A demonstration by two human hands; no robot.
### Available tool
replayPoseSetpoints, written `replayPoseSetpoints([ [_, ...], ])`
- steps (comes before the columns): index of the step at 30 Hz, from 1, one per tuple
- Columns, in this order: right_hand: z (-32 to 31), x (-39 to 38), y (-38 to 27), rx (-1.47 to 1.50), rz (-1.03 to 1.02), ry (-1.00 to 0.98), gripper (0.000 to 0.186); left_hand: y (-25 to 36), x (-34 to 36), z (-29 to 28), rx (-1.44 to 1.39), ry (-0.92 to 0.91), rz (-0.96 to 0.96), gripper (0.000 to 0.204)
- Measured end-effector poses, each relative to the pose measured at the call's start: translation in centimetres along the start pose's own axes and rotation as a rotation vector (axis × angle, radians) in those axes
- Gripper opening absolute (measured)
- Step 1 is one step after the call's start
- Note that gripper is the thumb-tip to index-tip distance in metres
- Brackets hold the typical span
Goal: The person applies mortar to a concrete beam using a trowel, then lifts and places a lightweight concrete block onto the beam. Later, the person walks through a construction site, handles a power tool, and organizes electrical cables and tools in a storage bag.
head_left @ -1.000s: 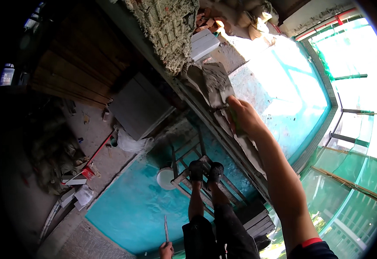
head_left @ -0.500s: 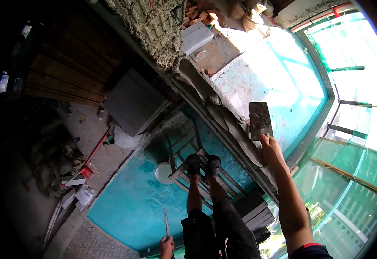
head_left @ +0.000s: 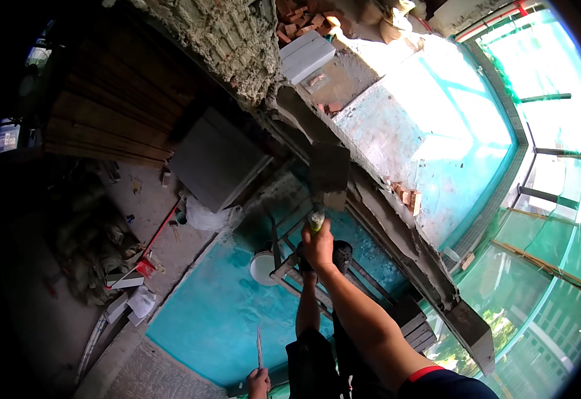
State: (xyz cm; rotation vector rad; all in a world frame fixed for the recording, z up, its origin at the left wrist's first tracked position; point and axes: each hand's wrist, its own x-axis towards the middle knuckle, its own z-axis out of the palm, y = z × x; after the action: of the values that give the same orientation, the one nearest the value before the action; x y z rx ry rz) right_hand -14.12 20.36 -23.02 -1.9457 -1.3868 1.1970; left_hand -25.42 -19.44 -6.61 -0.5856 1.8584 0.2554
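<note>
The right hand (head_left: 318, 245) is closed round the handle of a plastering trowel (head_left: 328, 174), arm stretched out in front, the flat blade held up against the mortar-smeared edge of a rough wall top (head_left: 397, 219) that runs diagonally across the view. The left hand (head_left: 258, 383) sits low at the bottom edge, fist closed on a thin pointed tool (head_left: 259, 346) that stands upright from it. Between the two hands the person's legs go down to dark shoes on a metal scaffold frame (head_left: 290, 266). Just beside the frame, on the teal floor (head_left: 217, 319), sits a white bucket (head_left: 264, 267). Further left a grey slab (head_left: 217, 159) leans near a stack of timber boards (head_left: 104, 113). Beyond the wall, loose red bricks (head_left: 407, 196) lie near its edge, and green netting (head_left: 543, 266) closes off the right side.
</note>
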Motion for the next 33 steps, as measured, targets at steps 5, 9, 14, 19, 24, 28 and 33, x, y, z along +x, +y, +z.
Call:
replayPoseSetpoints([
  [5, 2.2, -0.3, 0.6, 0.003, -0.004, -0.190, 0.039, -5.0, 3.1, -3.1, -0.086, -0.049, 0.174, 0.010],
  [9, -1.6, -2.3, 2.1, -0.093, -0.013, -0.339, 0.038, -5.5, 3.3, -2.6, -0.077, 0.011, 0.000, 0.019],
  [14, -6.6, -3.3, 0.9, 0.000, -0.045, -0.172, 0.031, -3.3, 1.3, -1.4, -0.091, -0.024, -0.070, 0.020],
  [19, -1.8, 1.7, -2.8, 0.038, -0.035, -0.274, 0.029, -4.5, 2.0, -0.4, 0.048, 0.077, 0.059, 0.022],
  [24, 4.2, 4.8, -7.9, -0.055, -0.100, -0.342, 0.034, -6.9, 3.7, -1.8, -0.020, 0.013, 0.075, 0.024],
  [28, 2.2, 3.9, -9.1, -0.274, -0.114, -0.432, 0.035, -5.4, 2.2, -1.2, -0.054, 0.017, 0.069, 0.029],
  [33, 0.5, 4.7, -12.6, -0.390, -0.205, -0.262, 0.029, -6.2, 3.1, -1.8, 0.047, 0.063, 0.115, 0.033],
])
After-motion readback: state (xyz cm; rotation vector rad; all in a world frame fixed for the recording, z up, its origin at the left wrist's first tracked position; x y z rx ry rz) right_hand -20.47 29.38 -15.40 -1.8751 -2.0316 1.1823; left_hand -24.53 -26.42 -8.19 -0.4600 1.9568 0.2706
